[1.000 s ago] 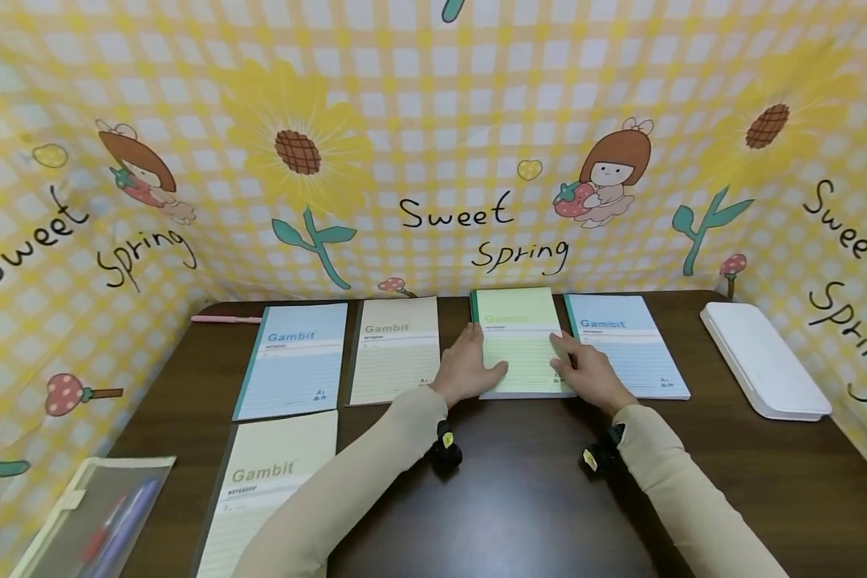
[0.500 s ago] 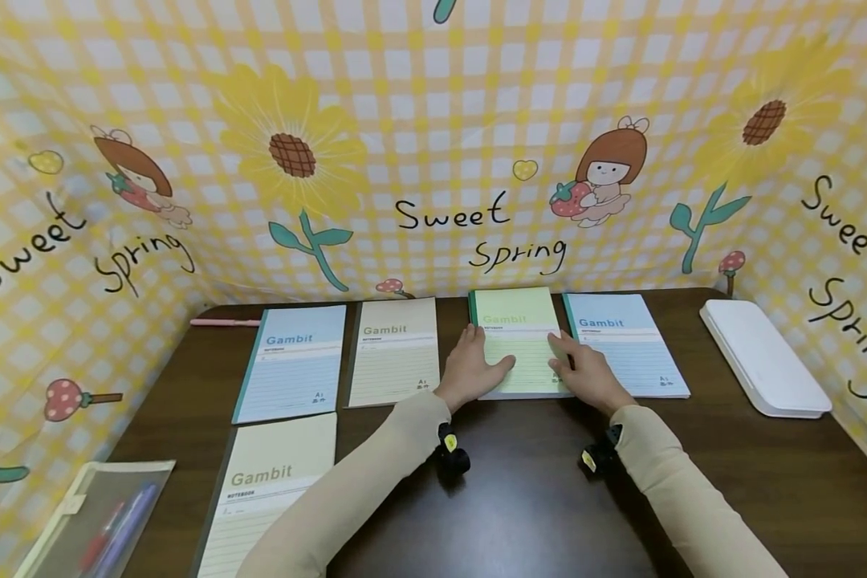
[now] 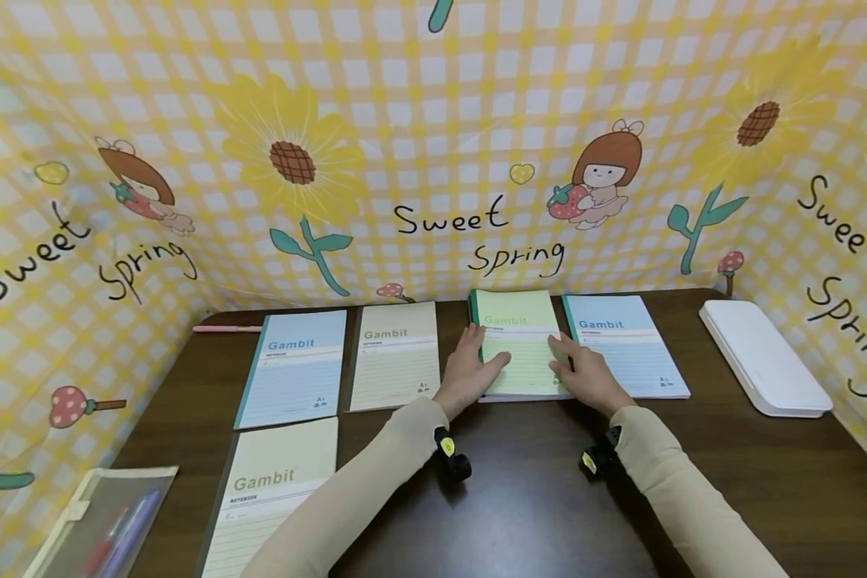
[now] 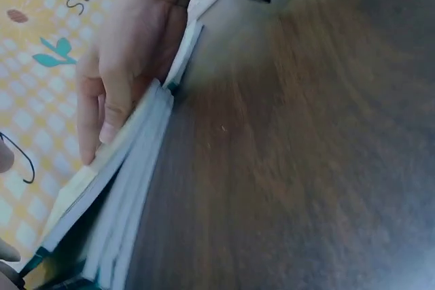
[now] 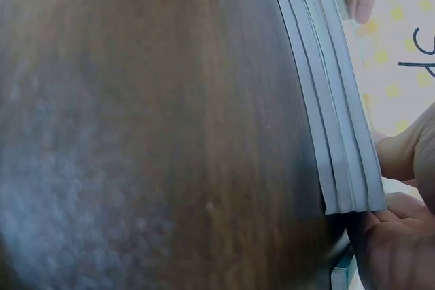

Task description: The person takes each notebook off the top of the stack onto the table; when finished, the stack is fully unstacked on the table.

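Note:
A stack of several notebooks lies at the back of the table, topped by a light green notebook with a dark green spine. My left hand rests along its left side, fingers fairly straight and thumb over the cover. At the right edge, my right hand holds the stack, thumb on top and fingers against the side. In the left wrist view, a gap shows under the top notebook toward its far end. The page edges lie nearly even in the right wrist view.
Blue notebooks flank the hands, with a beige notebook between and another beige notebook nearer. A pink pen lies far left, a zip pouch with pens front left. A white case stands right.
The hands stay at the stack's sides, the left shifting only slightly. A lower notebook's edge shows a little more at the stack's front. The head view has tilted slightly.

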A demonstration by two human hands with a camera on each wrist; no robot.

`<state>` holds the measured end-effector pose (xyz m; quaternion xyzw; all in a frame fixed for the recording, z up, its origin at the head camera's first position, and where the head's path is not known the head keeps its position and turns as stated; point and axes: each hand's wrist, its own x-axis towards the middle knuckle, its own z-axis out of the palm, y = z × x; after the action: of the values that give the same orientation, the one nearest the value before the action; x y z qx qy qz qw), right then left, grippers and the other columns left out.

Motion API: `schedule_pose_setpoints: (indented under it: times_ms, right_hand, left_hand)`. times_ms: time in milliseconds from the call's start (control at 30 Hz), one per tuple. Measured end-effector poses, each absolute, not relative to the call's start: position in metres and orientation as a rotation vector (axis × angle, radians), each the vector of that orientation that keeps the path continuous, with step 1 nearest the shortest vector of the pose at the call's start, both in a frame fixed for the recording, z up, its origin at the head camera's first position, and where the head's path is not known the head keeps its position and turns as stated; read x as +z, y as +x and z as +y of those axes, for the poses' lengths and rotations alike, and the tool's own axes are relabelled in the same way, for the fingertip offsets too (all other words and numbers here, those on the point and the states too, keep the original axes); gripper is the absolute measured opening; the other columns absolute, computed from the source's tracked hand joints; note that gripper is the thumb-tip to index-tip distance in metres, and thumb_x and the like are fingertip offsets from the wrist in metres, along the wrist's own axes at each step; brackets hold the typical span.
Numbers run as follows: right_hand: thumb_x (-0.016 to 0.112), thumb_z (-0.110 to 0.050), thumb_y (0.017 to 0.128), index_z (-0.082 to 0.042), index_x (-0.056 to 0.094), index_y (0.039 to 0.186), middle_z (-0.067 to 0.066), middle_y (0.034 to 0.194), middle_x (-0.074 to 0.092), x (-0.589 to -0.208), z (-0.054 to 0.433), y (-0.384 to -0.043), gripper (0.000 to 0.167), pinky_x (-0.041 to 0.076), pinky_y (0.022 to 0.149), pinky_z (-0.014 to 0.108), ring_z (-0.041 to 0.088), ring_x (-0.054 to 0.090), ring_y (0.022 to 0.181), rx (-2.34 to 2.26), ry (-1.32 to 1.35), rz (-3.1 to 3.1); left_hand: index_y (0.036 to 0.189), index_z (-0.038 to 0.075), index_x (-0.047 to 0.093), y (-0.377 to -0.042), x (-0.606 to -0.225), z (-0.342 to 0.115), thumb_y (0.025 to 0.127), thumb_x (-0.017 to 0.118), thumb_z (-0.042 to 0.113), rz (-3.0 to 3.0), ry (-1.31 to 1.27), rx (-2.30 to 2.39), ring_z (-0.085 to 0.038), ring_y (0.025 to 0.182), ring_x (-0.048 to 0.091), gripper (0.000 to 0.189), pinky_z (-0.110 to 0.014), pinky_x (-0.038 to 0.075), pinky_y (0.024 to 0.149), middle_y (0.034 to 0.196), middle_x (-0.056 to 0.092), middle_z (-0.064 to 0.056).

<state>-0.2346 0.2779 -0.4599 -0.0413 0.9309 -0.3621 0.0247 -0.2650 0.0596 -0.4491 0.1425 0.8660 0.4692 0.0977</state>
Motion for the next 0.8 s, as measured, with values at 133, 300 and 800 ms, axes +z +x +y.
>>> schedule_pose_setpoints:
  times_ms: [133,300,800]
  right_hand:
    - [0.048,-0.014,0.102,-0.004,0.031,0.151,0.025,0.158,0.021,-0.459,0.281,-0.234,0.053,0.034,0.106,0.061,0.046,0.024,0.142,-1.134,-0.156,2.892]
    - [0.048,-0.014,0.102,-0.005,0.03,0.151,0.024,0.158,0.02,-0.46,0.281,-0.235,0.053,0.034,0.107,0.059,0.045,0.022,0.143,-1.165,-0.155,2.882]
    - [0.049,-0.017,0.101,-0.004,0.031,0.151,0.025,0.158,0.02,-0.464,0.28,-0.23,0.054,0.035,0.106,0.058,0.044,0.028,0.141,-1.19,-0.177,2.893]
  left_hand:
    - [0.148,0.011,0.04,-0.269,-0.439,0.062,0.094,0.059,0.025,2.508,0.345,1.599,-0.028,0.129,0.052,0.06,-0.042,0.047,0.097,0.16,0.027,-0.004]
    - [0.131,0.012,0.06,-0.29,-0.428,0.057,0.09,0.06,0.009,2.264,0.178,1.834,-0.02,0.1,0.06,0.042,-0.028,0.052,0.07,0.134,0.055,-0.01]
    - [0.149,0.016,0.038,-0.319,-0.438,0.053,0.089,0.062,-0.002,2.097,0.358,1.587,-0.011,0.052,0.037,0.068,-0.029,0.052,0.071,0.16,0.02,-0.015]
